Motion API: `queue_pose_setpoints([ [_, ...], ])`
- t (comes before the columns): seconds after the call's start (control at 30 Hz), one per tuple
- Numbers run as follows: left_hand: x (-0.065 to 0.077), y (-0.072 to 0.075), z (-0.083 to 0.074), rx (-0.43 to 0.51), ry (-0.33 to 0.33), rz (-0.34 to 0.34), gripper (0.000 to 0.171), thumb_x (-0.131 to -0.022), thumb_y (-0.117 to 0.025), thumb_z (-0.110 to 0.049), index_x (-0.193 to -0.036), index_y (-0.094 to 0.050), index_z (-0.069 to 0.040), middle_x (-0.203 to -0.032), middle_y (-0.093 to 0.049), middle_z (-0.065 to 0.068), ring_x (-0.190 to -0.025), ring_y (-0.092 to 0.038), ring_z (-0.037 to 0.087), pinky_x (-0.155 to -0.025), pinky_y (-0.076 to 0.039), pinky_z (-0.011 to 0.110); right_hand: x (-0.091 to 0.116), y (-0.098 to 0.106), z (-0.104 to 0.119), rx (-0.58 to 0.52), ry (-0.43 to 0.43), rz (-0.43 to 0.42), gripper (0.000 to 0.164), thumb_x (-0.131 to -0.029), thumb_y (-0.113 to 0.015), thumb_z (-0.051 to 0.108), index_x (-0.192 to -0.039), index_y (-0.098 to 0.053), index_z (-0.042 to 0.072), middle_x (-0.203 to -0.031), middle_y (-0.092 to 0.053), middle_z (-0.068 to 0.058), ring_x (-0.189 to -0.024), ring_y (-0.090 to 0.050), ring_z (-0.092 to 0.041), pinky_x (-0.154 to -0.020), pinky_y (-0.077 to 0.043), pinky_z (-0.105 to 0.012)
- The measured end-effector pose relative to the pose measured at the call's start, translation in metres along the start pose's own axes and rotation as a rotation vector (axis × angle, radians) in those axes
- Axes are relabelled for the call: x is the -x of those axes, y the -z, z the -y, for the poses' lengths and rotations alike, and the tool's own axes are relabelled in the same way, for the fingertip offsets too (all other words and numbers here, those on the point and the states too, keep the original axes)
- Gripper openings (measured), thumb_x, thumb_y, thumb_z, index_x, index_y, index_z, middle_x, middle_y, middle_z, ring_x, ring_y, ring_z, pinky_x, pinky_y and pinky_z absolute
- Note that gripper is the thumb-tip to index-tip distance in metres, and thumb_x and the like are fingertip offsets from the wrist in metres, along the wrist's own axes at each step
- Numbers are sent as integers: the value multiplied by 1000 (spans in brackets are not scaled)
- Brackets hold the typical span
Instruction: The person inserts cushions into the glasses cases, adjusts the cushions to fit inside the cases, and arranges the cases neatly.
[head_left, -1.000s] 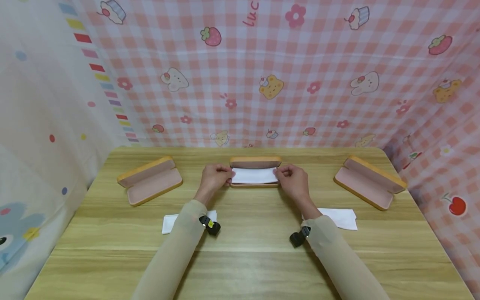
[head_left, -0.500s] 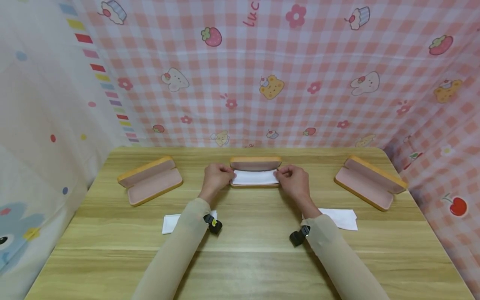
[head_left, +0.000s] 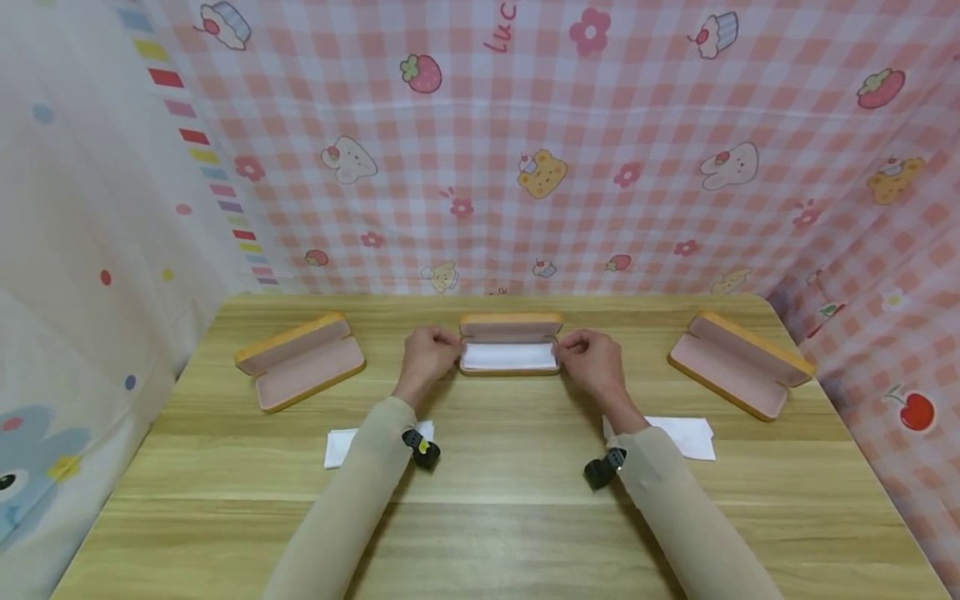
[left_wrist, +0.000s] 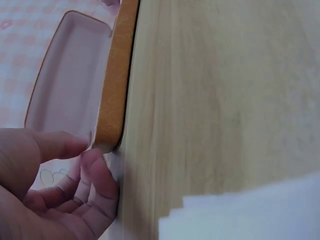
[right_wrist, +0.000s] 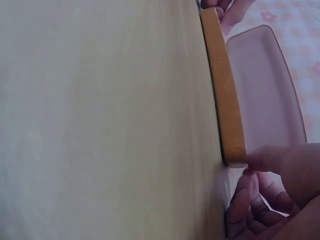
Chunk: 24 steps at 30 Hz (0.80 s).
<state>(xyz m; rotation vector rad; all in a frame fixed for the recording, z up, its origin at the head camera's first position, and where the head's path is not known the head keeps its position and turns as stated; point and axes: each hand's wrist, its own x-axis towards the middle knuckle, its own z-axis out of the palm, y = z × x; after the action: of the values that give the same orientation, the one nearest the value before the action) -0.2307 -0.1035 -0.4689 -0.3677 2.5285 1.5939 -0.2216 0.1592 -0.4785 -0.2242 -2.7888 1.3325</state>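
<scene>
Sitting open btwn the two hands is the middle case, lid up, w/ a white cloth lying lengthwise inside. The left hand is at its left end, the right hand at its right; fingers curled, thumb & fingertips of each meet at the case corner. Can't tell if either pinches cloth, rim or nothing.

Progress: prob. 1 of 3, this cloth looking abt. settled in its case; the other two seem left to do. The left cloth lies on the near side of the left hand, partly hidden; the right cloth nearer than the right hand & out to its right.

Containers: left case, well left of the left hand, & right case, well right of the right hand, both open, pink-lined, nothing seen in either.
</scene>
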Motion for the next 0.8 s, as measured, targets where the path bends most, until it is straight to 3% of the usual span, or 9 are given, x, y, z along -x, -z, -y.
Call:
queue_pose_setpoints([
  [0.17, 3, 8, 2, 111, 8, 25, 16, -96, -67, -13, -105, -70, -1, -90, -70, 14, -69, -66, 17, -62, -59, 27, 2, 11, -3, -2, 35, 71, 16, -94, -69, 21, -97, -75, 7, -88, -72, -9, -79, -62, -19, -68, -48, -25],
  [0.4, 6, 18, 2, 204, -10, 68, 25, -99, -62, -13, -116, -69, 3, -102, -70, 21, -85, -69, 23, -77, -63, 34, 3, 27, -2, -58, 16, 235, 28, -101, -64, 29, -117, -69, 6, -103, -69, -13, -86, -65, -22, -70, -53, -27],
  [0.57, 5, 21, 1, 194, 4, 122, 33, -101, -58, -19, -128, -64, 1, -115, -69, 24, -98, -69, 27, -86, -63, 36, 1, 37, -1, -111, -14, 334, 40, -104, -60, 32, -133, -60, 4, -117, -67, -18, -96, -67, -27, -77, -58, -30],
  [0.8, 5, 22, -4, 183, 38, 163, 43, -103, -59, -29, -137, -60, -2, -125, -67, 23, -106, -70, 29, -93, -61, 37, -2, 42, 4, -189, -98, 372, 55, -106, -55, 40, -146, -50, 4, -135, -60, -21, -114, -66, -33, -95, -59, -39],
])
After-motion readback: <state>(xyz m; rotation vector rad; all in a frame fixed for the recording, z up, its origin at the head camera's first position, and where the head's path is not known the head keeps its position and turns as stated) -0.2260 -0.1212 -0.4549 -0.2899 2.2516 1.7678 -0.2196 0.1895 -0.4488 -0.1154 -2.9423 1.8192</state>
